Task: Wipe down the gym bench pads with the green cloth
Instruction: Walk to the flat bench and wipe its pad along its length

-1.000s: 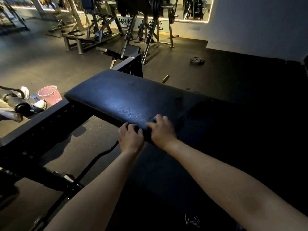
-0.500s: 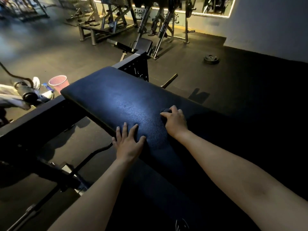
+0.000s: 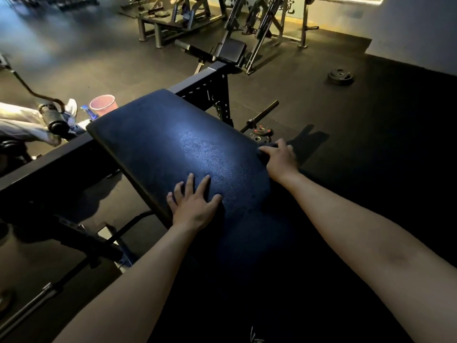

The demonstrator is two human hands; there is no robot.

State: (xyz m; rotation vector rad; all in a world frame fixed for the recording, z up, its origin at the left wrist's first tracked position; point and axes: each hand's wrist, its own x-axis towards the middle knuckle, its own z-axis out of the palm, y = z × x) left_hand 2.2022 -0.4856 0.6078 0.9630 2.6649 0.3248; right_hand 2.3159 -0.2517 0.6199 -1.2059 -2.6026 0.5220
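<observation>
Looked over dim gym: rubber floor (image 3: 284, 92), weight plate (image 3: 340, 76) at 2 o'clock, pink bin (image 3: 102, 105) at 10. Pressed left hand (image 3: 195, 206), fingers (image 3: 190, 180) spread, on bench pad (image 3: 173, 144) at 6; curled right hand (image 3: 280, 158) round dark cloth (image 3: 262, 154) at pad's 3 o'clock edge.

One bench pad (image 3: 173, 144). Two hands: left hand (image 3: 195, 206) at seven o'clock, right hand (image 3: 279, 157) at three. One cloth (image 3: 262, 150). One pink basket (image 3: 102, 105) at ten. Two floor plates toward two o'clock: far plate (image 3: 340, 76), near plate (image 3: 261, 134).

Left hand (image 3: 193, 209), right hand (image 3: 280, 159) and 2 forearms (image 3: 138, 280) bare.
</observation>
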